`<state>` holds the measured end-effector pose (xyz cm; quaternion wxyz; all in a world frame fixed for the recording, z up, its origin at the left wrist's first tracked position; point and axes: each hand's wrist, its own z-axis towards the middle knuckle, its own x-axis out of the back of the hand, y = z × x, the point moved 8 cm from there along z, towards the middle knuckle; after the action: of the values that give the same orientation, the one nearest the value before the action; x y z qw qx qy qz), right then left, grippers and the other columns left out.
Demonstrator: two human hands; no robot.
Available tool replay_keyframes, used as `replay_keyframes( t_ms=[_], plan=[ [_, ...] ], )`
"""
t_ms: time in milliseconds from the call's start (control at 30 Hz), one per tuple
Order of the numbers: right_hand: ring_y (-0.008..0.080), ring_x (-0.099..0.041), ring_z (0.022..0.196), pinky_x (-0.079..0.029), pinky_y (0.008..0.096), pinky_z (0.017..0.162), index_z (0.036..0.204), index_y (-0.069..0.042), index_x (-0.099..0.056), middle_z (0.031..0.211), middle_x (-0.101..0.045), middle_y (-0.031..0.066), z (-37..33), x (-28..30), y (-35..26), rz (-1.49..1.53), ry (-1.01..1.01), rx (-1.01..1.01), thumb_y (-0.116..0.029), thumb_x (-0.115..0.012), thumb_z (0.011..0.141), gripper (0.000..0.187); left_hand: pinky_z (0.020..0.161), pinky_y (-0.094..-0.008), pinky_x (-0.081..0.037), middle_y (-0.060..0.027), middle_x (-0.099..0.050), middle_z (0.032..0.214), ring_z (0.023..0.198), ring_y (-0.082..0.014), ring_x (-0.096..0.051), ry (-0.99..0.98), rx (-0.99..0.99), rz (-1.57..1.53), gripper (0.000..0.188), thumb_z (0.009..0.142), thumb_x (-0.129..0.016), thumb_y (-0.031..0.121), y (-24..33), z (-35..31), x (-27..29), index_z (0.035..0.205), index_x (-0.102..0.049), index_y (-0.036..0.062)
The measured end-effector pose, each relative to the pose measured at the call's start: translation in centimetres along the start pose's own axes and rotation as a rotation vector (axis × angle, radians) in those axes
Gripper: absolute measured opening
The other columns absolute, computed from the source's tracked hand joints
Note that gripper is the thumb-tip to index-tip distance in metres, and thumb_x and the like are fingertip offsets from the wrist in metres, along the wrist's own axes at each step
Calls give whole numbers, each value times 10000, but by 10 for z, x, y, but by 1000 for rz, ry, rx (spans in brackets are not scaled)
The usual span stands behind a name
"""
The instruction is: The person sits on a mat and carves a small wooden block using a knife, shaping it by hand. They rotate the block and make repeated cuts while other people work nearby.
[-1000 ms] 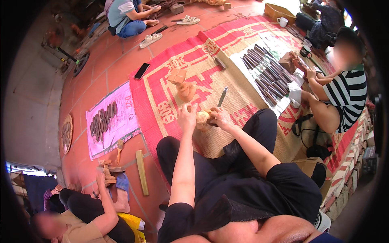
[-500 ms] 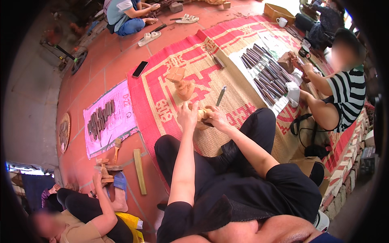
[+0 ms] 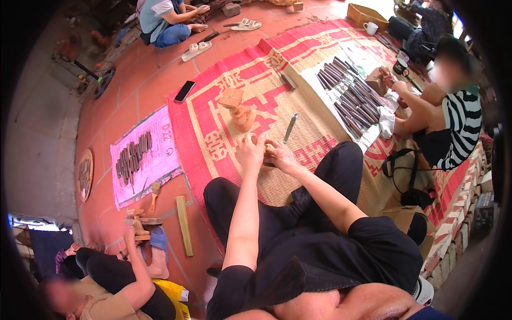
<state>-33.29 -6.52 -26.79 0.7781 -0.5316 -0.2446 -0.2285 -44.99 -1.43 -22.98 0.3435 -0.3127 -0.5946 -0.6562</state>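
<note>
My left hand (image 3: 249,152) and my right hand (image 3: 281,157) meet above my crossed legs, fingers curled around a small light-brown piece that looks like wood. The fingers cover most of it, so its shape cannot be made out. Just beyond my hands a carved wooden figure (image 3: 242,118) with a squared block top (image 3: 231,98) stands upright on the patterned mat (image 3: 213,170). A slim dark tool with a pale tip (image 3: 290,128) lies on the mat to the right of the figure.
Many dark-handled carving tools (image 3: 354,98) lie on a white sheet at right, beside a person in stripes (image 3: 463,125). At left, dark tools (image 3: 133,157) cover a pink cloth (image 3: 160,133). A phone (image 3: 184,91), brush (image 3: 154,196) and wooden strip (image 3: 184,226) lie about. Another person works lower left.
My right hand has shifted slightly left, closer to the left one, and the fingers now cover more of the piece. The person in stripes has leaned and moved their arms.
</note>
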Motion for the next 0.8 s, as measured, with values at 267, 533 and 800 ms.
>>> replay_keyframes(
  t_ms=[267, 533, 800],
  plan=[
    [309, -534, 1107, -448, 402, 923, 1031, -108, -660, 1246, -530, 92, -10, 18, 12, -92, 16, -146, -216, -715, 758, 299, 824, -441, -470, -144, -573, 1000, 963, -340, -593, 4, 34, -96, 451, 846, -566, 583, -18, 7, 2, 1015, -634, 171],
    [319, -529, 1115, -451, 411, 916, 1044, -95, -631, 1226, -537, 110, -15, -4, 43, -95, -80, -155, -195, -721, 737, 336, 823, -474, -471, -158, -587, 1035, 979, -375, -586, -14, 62, -109, 443, 853, -573, 554, -17, 5, 2, 1047, -620, 159],
    [321, -525, 1107, -443, 408, 926, 945, -86, -652, 1225, -553, 117, 1, -10, 3, 136, 33, -95, -206, -717, 741, 245, 835, -463, -459, -157, -587, 1019, 973, -364, -588, -26, 77, -162, 451, 857, -565, 562, -24, 8, 10, 1038, -622, 153]
  ],
)
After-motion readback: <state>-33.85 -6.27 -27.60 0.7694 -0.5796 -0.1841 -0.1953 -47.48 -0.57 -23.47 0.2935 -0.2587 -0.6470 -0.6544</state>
